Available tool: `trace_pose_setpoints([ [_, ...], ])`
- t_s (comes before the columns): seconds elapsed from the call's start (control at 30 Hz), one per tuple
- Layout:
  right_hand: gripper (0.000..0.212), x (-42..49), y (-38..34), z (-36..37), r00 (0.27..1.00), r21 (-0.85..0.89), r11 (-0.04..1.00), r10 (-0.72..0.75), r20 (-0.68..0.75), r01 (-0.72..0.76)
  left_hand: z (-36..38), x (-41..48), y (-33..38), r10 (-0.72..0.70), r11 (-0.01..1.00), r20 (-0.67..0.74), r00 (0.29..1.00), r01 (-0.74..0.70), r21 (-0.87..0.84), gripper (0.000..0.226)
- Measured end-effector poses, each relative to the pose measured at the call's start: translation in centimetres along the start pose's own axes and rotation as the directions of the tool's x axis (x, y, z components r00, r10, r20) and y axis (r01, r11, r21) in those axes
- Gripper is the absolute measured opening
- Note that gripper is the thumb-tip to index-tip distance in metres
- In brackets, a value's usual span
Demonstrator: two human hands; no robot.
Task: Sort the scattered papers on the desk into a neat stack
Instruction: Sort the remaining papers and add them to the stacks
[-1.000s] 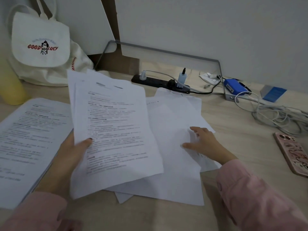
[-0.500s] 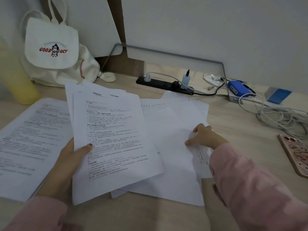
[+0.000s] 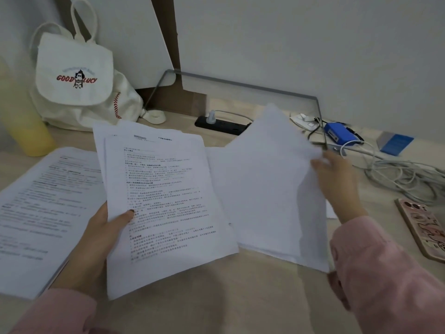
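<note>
I see a pale wooden desk [image 3: 240,297]; a thick printed stack [image 3: 41,213] lies at left, a yellow bottle [image 3: 26,131] and white canvas bag [image 3: 77,85] upper left; a black power strip [image 3: 224,125] at top centre; grey cables [image 3: 404,179] and a pink phone [image 3: 423,230] at right.

Well beyond the left hand [image 3: 103,227], a white canvas bag [image 3: 74,80] slumps against the wall, with a yellow bottle [image 3: 26,126] to its left. Behind the right hand [image 3: 337,177] sit a black power strip [image 3: 221,125] and a blue box [image 3: 337,135]. To that hand's right lie tangled grey cables [image 3: 404,179] and a pink-cased phone [image 3: 423,227].
</note>
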State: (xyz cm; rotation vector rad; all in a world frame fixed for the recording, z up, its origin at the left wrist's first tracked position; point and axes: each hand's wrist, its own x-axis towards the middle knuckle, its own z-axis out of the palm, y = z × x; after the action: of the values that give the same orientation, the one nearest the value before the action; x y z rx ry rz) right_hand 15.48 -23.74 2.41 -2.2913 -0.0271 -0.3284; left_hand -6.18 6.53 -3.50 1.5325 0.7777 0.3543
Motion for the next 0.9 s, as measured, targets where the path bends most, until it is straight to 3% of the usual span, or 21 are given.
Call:
trace_pose_setpoints([
  [0.07, 0.027, -0.3, -1.6, -2.3, 0.964, 0.045, 0.988, -0.133, -0.231, 0.147, 0.5, -0.2, 0.3, 0.011, 1.0, 0.02, 1.0, -0.011, -0.002, 0.042],
  [0.13, 0.02, -1.2, -3.5, -4.1, 0.869, 0.14, 0.929, -0.256, -0.423, 0.342, 1.0, -0.4, 0.6, 0.009, 0.999, 0.041, 0.999, -0.007, -0.038, 0.037],
  [0.23, 0.023, -3.0, -5.2, -5.1, 0.731, 0.101, 0.822, -0.433, -0.528, 0.56, 1.6, -0.4, 0.6, -0.016, 0.998, 0.072, 0.997, 0.02, -0.051, 0.032],
  [0.33, 0.026, -5.2, -4.9, -3.5, 0.684, -0.039, 0.744, -0.632, -0.365, 0.667, 1.7, 0.0, 0.1, -0.042, 0.998, 0.1, 0.994, 0.047, -0.043, 0.032],
  [0.43, 0.032, -7.4, -2.5, -0.4, 0.675, 0.017, 0.675, -0.737, -0.037, 0.738, 1.6, 0.2, -0.4, -0.078, 0.995, 0.113, 0.991, 0.084, -0.049, 0.029],
  [0.53, 0.032, -9.2, 0.8, 2.3, 0.63, 0.014, 0.651, -0.74, 0.237, 0.759, 1.5, 0.3, -0.9, -0.085, 0.995, 0.108, 0.991, 0.089, -0.037, 0.033],
  [0.63, 0.035, -10.5, 3.1, 3.8, 0.616, -0.031, 0.677, -0.648, 0.448, 0.735, 1.5, 0.3, -1.4, -0.141, 0.989, 0.075, 0.987, 0.143, -0.024, 0.038],
  [0.73, 0.041, -11.0, 3.8, 3.8, 0.622, -0.003, 0.768, -0.515, 0.589, 0.64, 1.7, 0.5, -2.0, -0.173, 0.985, 0.06, 0.983, 0.174, -0.017, 0.038],
  [0.9, 0.043, -10.3, 4.2, 3.6, 0.659, -0.029, 0.797, -0.478, 0.582, 0.604, 2.0, 0.6, -2.2, -0.142, 0.99, 0.05, 0.989, 0.14, 0.035, 0.04],
])
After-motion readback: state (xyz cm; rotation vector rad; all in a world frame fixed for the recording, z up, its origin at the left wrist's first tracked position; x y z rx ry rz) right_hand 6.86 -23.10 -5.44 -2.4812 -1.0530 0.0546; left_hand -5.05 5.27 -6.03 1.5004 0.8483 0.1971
